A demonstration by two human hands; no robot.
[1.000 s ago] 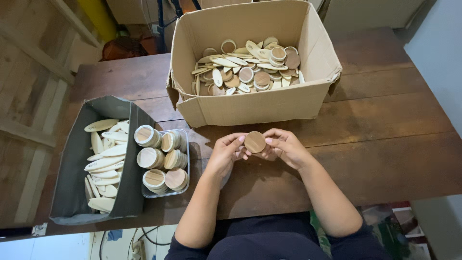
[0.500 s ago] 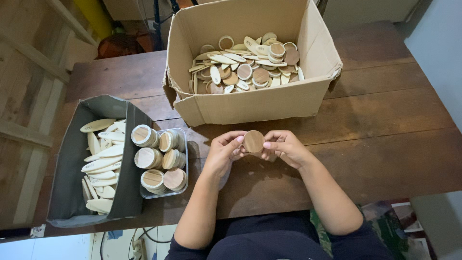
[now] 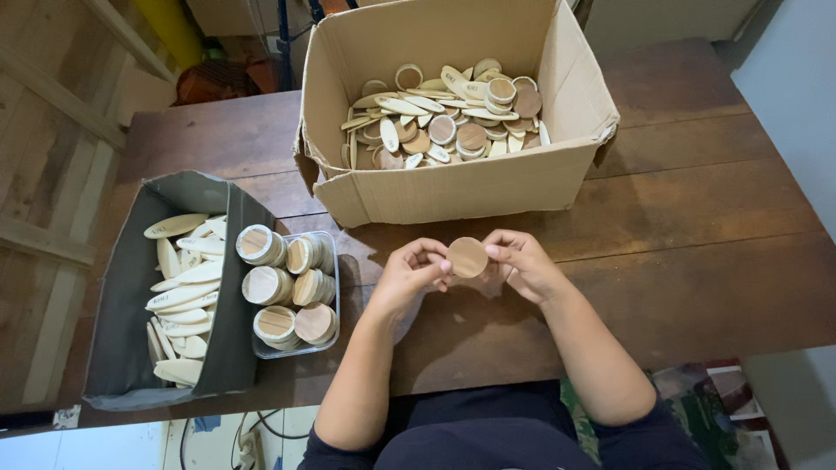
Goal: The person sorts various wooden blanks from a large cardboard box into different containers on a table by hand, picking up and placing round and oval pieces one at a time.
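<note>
1. Left hand [image 3: 409, 277] and right hand [image 3: 522, 264] pinch a round wooden disc [image 3: 468, 257] by its rim, just above the dark wooden table [image 3: 697, 226].
2. Disc's flat face points up; round, no long axis.
3. Left: clear tub [image 3: 329, 296] of lidded wooden jars, grey bin [image 3: 131, 348] of oval pieces.
4. Beyond: cardboard box [image 3: 453, 187] of mixed wooden parts; wooden wall planks at left.

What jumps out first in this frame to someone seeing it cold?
Dead centre, the left hand and right hand pinch one round wooden disc between their fingertips above the dark wooden table. Behind them an open cardboard box holds a jumble of wooden discs and pale oval pieces. At the left, a grey bin of oval pieces sits beside a clear tray of stacked round wooden pieces.
</note>
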